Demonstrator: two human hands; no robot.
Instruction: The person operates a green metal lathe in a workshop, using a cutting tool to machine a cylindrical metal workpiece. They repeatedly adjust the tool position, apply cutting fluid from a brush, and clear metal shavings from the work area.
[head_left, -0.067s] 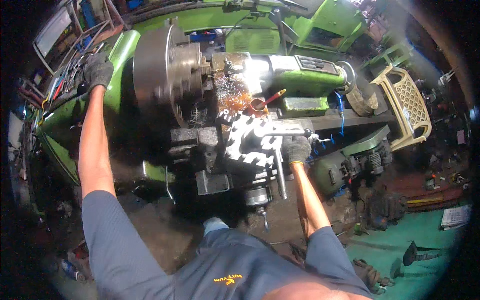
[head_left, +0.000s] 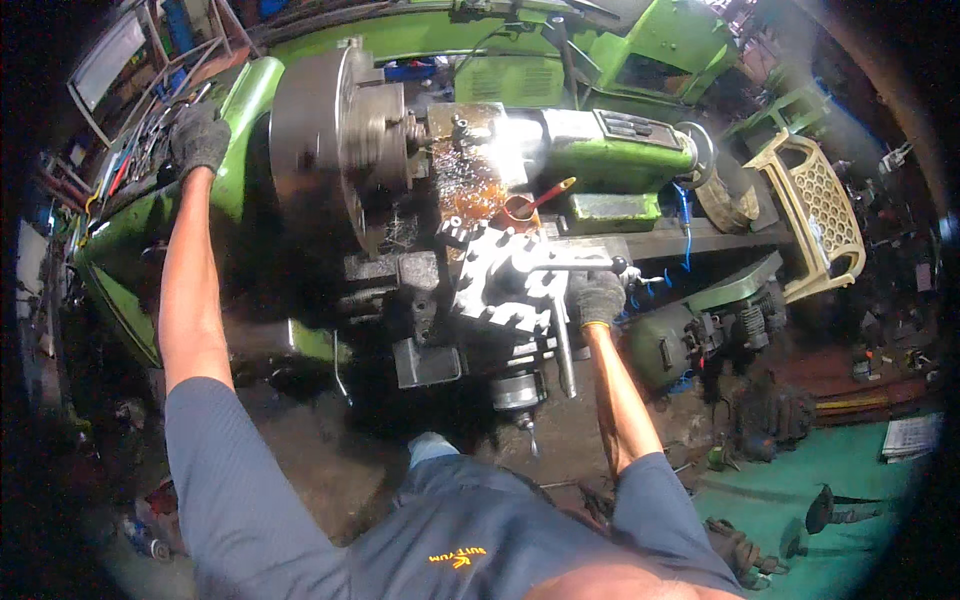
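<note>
My left hand [head_left: 201,143], in a dark grey knit glove, lies on the top of the green lathe headstock [head_left: 246,120], beside a heap of hand tools. Its fingers look laid out, though dark. The large chuck [head_left: 312,145] is smeared as if spinning. My right hand [head_left: 602,298], gloved too, is closed under the knob of the tool post lever [head_left: 570,266]; what it grips is hidden. Left of it sits the bright, slotted tool post [head_left: 505,280]. A reddish cup [head_left: 519,209] with a brush [head_left: 553,192] stands behind the post, on a wet brown surface.
Right of the cup is the green tailstock [head_left: 620,150] with its handwheel [head_left: 700,150]. A motor [head_left: 680,345] sits low at the right, near a cream plastic chair [head_left: 815,205]. Loose tools [head_left: 140,150] crowd the far left. A thin lever [head_left: 341,370] hangs at the front.
</note>
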